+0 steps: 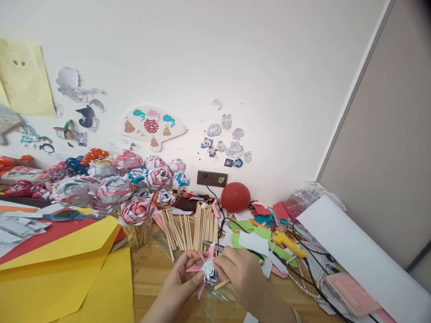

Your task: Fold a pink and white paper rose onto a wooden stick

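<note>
Between my hands is a small paper flower (210,272) with a white folded centre and pink strips sticking out around it. My left hand (184,279) grips it from the left, thumb on the near side. The bent fingers of my right hand (243,272) pinch the flower's right edge, and their tips are partly hidden. A short length of wooden stick (222,284) shows below the right fingers; whether it joins the flower I cannot tell. Just beyond the hands lie many wooden sticks (206,226) and a dark metal tool (215,246), partly covered.
Finished paper flowers (137,211) stand bunched at left, behind yellow paper sheets (97,291). A red balloon (235,197) rests near the wall. At right are a yellow glue gun (289,243), cables, paper scraps (253,242), a pink device (352,294) and a white roll (363,255).
</note>
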### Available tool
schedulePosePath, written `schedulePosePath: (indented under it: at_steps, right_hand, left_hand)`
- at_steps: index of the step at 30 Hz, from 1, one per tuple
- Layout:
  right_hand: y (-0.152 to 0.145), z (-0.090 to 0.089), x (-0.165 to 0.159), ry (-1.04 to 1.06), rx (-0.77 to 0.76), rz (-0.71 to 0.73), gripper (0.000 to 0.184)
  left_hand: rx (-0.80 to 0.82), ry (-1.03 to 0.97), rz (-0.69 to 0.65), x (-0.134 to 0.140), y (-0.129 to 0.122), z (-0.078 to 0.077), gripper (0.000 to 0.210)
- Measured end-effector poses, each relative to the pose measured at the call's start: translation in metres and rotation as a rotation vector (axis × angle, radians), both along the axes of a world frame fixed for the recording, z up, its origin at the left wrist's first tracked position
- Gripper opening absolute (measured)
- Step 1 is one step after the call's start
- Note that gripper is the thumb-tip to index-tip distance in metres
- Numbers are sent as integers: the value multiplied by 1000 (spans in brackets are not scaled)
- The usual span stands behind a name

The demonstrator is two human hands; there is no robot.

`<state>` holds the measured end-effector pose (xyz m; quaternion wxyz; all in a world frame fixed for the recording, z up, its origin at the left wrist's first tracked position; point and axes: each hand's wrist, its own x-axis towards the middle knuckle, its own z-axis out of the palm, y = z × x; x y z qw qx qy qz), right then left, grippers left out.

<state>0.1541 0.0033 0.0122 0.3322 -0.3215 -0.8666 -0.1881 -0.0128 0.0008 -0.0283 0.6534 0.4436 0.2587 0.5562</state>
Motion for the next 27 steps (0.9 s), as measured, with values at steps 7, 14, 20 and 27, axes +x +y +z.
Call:
schedulePosePath:
  at_steps: [7,14,20,27]
  right_hand:
    - [3,7,5,117,-337,78,14]
    - [1,10,4,59,-310,52,11]
    - [0,11,4,101,-484,69,10]
    - [-2,6,4,-22,-424,30,14]
  left_hand:
    - [28,29,-23,1,2,-3,30]
    - [31,35,-25,2,1,0,30]
    - [-15,15,-43,5,1,-3,33]
    - [61,11,-102,1,3,-15,25]
